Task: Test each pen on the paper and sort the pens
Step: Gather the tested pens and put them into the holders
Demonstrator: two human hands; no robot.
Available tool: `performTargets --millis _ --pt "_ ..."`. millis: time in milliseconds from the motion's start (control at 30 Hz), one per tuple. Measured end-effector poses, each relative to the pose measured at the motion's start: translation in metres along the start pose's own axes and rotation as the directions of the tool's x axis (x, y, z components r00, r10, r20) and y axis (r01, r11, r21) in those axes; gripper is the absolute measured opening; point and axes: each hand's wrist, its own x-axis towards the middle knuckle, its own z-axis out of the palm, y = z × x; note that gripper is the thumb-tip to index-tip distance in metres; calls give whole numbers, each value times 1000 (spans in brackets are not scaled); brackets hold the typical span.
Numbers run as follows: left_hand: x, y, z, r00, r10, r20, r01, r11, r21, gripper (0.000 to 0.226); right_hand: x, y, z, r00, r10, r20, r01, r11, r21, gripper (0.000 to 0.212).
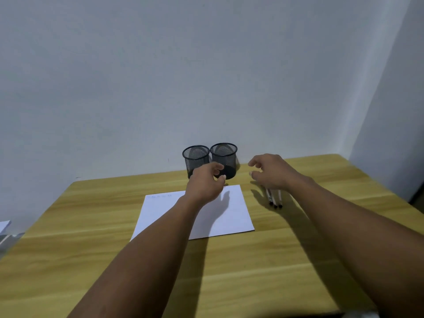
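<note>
A white sheet of paper (231, 216) lies on the wooden table (91, 249), with faint blue scribbles near its top left corner. Three white pens with black tips (275, 199) lie side by side just right of the paper. Two black mesh pen cups (196, 157) (226, 154) stand at the wall behind the paper. My left hand (206, 182) hovers over the paper's far edge in front of the cups, its fingers loosely curled and holding nothing. My right hand (270, 172) hovers above the pens' upper ends with its fingers spread and relaxed, holding nothing.
A grey wall rises directly behind the table. The table's right edge runs close to a side wall. At the far left edge, beyond the table, lies something white and grey (4, 228).
</note>
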Motion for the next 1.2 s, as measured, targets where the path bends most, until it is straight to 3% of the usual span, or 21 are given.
performTargets --millis 300,433,633,1000,1200 --pt "14 57 77 984 1 178 -27 989 143 48 -12 82 -17 975 213 -66 -218 973 -82 31" --pt "19 69 110 980 -18 197 -34 967 253 54 -9 100 -9 953 286 -97 -295 950 -102 22" --pt "31 79 135 968 -127 215 39 927 373 70 9 118 -2 936 342 -80 -348 933 -90 29" --pt "43 81 139 960 -208 187 130 924 360 20 33 116 -13 897 432 89 -422 899 -113 27" --pt "40 73 142 968 -184 173 124 942 311 18 31 123 -9 906 416 78 -411 908 -79 11"
